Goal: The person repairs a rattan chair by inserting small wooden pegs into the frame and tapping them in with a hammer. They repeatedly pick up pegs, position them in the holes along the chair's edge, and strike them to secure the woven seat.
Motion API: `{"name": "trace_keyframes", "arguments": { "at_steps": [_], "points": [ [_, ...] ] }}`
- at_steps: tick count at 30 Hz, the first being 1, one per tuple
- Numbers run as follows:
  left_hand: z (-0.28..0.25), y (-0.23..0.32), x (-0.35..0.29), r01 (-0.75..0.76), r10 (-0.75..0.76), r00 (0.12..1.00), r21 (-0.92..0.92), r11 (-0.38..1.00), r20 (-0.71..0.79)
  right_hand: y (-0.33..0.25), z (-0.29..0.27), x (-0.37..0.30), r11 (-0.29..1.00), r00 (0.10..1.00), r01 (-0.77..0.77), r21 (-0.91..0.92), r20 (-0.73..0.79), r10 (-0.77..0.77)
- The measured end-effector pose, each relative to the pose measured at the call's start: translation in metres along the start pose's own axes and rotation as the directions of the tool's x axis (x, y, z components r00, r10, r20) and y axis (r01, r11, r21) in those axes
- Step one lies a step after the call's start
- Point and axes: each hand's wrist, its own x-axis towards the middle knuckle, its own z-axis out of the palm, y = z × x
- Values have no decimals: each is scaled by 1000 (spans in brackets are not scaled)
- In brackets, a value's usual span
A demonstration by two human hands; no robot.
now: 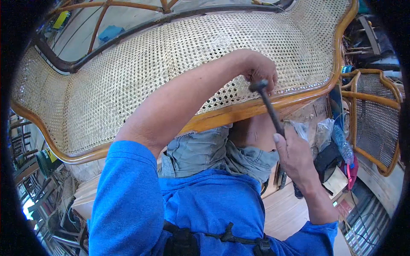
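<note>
Across my lap lies a wide furniture panel of woven cane webbing (183, 55) in a curved, varnished wooden frame (230, 116). My right hand (296, 155) is wrapped round the handle of a hammer (271, 112), thumb along the shaft. The dark hammer head is raised just in front of my left hand (261, 68), near the panel's front edge. My left arm reaches across the webbing, and that hand is closed with its fingers bent down toward the frame. Whatever its fingertips pinch is hidden behind the knuckles and the hammer head.
At the right stands a smaller cane-backed frame (375, 121). Clear plastic bags (324, 130) and a plastic bottle (343, 145) lie beside my right arm. A green tin (48, 162) stands at the left. Beyond the panel's far edge are curved rattan poles (100, 27) and a blue cloth (110, 33).
</note>
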Motion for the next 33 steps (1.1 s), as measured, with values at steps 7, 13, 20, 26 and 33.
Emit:
{"name": "trace_keyframes", "arguments": {
  "at_steps": [7,13,20,26,33],
  "points": [
    [4,7,-8,48,31,982,398,916,-189,28,26,-12,998,994,57,15,93,-58],
    [37,33,-81,-279,-118,801,-540,794,-587,9,100,-24,871,892,432,235,34,-451],
    [123,38,-87,-143,-119,902,-549,823,-414,20,101,-12,455,934,151,878,-277,224],
    [161,40,-71,-235,-15,851,-408,882,-524,26,80,-17,323,942,235,917,-297,155],
    [181,33,-64,-208,-7,682,-204,957,-731,32,104,-6,577,924,185,795,-341,173]
  ]
}}
